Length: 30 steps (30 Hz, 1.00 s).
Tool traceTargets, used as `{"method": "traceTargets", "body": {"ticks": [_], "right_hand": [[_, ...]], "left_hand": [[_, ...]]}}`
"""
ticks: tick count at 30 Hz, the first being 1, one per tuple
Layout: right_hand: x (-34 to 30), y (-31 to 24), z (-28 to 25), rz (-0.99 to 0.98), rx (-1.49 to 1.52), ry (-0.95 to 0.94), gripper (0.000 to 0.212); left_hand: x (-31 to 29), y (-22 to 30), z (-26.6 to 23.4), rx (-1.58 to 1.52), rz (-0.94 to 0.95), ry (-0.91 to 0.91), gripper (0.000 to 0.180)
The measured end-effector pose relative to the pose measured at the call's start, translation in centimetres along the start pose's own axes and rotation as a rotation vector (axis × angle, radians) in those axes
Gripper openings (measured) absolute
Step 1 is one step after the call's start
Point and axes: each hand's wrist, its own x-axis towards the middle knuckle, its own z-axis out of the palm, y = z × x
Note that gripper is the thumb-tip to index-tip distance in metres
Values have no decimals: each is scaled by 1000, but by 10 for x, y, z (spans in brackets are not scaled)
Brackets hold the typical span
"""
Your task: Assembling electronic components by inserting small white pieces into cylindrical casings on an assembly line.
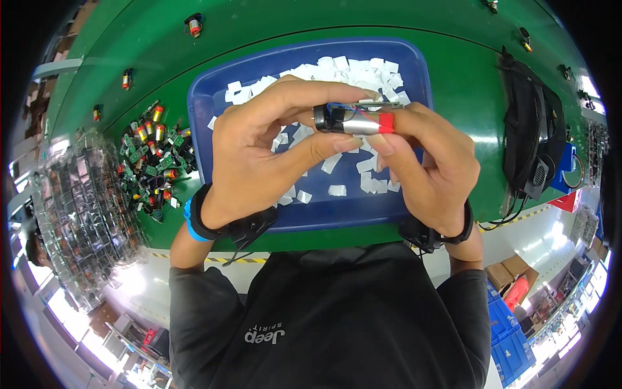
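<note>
Between my two hands is a small cylindrical battery assembly (356,122), silver in the middle, with a black end on the left and a red end on the right. Thin blue and red wires and a narrow circuit board run along its far side. My left hand (253,139) pinches it near the black end, thumb below and fingers above. On the red end, the thumb and index finger of my right hand (434,146) are closed. Beneath both hands lies a blue tub (311,211) with many small white pieces (337,190) scattered in it.
On the green table (470,84), a pile of similar assemblies with circuit boards (155,146) lies left of the tub. Stacked clear plastic trays (84,201) stand farther left. A black bag (528,123) lies at the right. Single assemblies (194,24) sit along the far side.
</note>
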Motion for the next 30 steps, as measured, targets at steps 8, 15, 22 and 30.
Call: {"method": "traceTargets", "body": {"ticks": [8, 15, 22, 30], "right_hand": [[1, 1, 1, 36, 211, 23, 14], [-3, -7, 2, 97, 187, 70, 17], [0, -5, 2, 69, 124, 82, 20], [9, 4, -11, -528, -374, 7, 37]], "left_hand": [[0, 8, 0, -6, -83, 12, 35], [0, 19, -8, 174, -78, -108, 40], [-3, 29, -1, -40, -284, -37, 36], [1, 31, -14, -417, -611, -162, 31]]}}
